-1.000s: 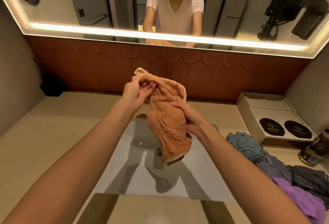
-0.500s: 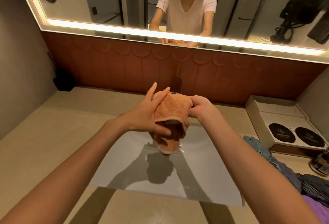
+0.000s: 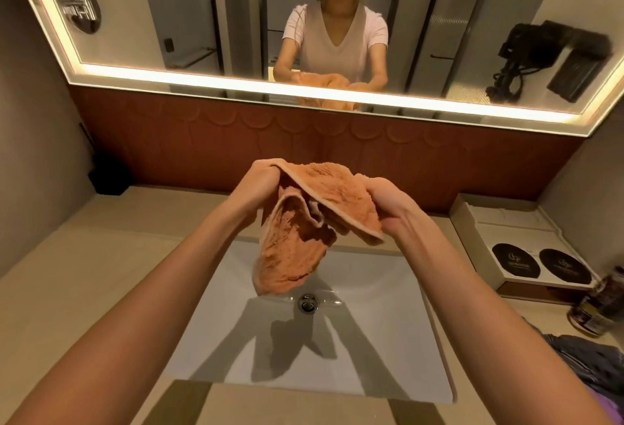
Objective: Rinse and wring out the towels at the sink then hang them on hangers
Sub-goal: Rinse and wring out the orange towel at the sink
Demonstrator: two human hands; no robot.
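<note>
1. Both hands hold the orange towel (image 3: 314,208) above the sink (image 3: 388,333): her left hand (image 3: 260,185) is curled round its top edge, her right hand (image 3: 388,205) clamps the other end.
2. Its loose tail hangs just above the drain (image 3: 308,303).
3. Wringing this high could, I'd guess, fling drips onto the counter (image 3: 84,272).
4. More towels (image 3: 594,357) wait at right.
</note>
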